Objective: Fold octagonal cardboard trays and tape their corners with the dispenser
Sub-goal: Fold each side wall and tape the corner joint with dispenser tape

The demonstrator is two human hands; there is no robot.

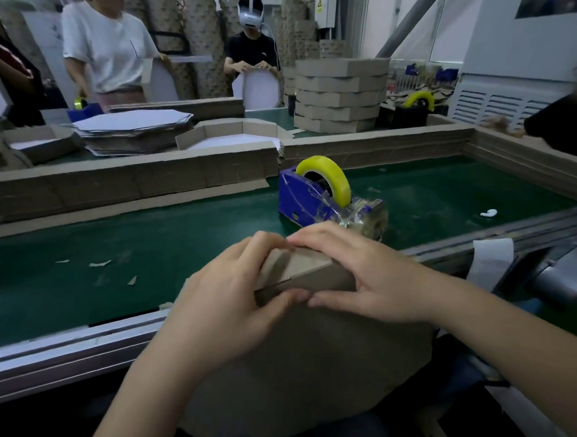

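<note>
A brown octagonal cardboard tray [308,366] stands tilted on edge between me and the green belt, its underside facing me. My left hand [232,301] and my right hand [370,280] both grip its top corner [306,268], fingers curled over the folded walls and thumbs pressing the seam. Just beyond my hands sits the blue tape dispenser [301,199] with a yellow tape roll [327,179]. Any tape on the corner is hidden by my fingers.
Cardboard walls [151,177] border the green belt [83,250]. Behind them lie flat blanks [133,128], a folded tray [231,134] and a tall stack of finished trays [340,92]. Several people work across the table. Paper scraps [99,263] dot the belt.
</note>
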